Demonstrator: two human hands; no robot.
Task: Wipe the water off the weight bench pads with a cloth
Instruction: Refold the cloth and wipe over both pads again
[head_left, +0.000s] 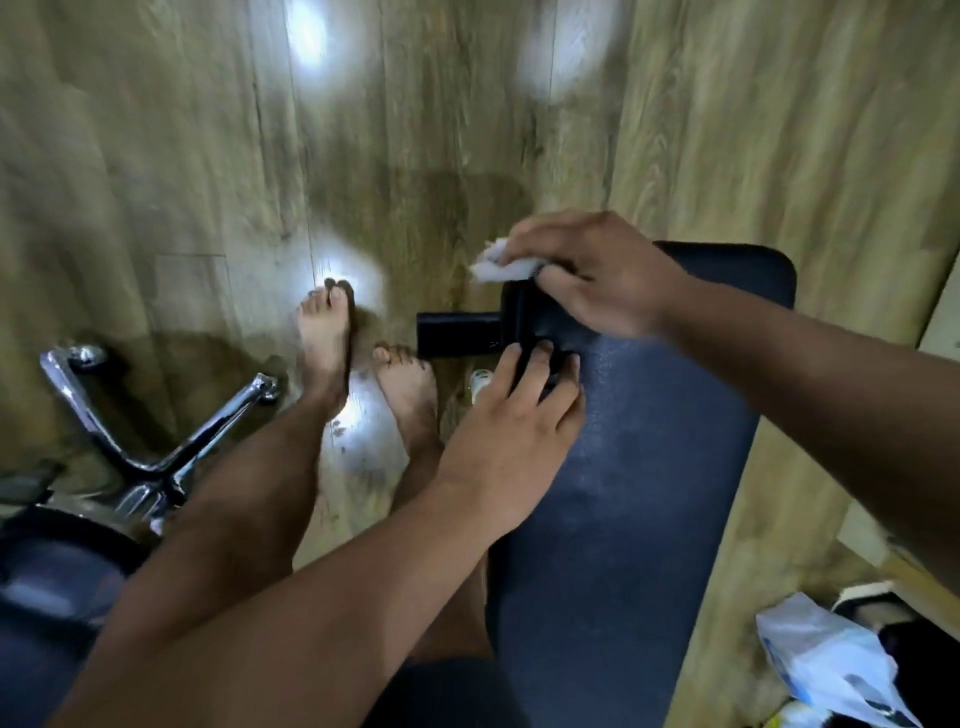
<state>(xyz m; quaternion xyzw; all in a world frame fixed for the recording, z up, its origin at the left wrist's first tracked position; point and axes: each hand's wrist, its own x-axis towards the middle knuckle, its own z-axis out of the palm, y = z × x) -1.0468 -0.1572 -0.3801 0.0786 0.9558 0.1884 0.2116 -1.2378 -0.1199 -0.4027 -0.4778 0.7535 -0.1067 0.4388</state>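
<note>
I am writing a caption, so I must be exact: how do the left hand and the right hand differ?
The right hand holds a white cloth; the left hand holds nothing. The left hand rests with straight fingers on the bench pad; the right hand is farther along it. The right hand is blurred, the left hand sharper. Both are over the bench pad.
</note>
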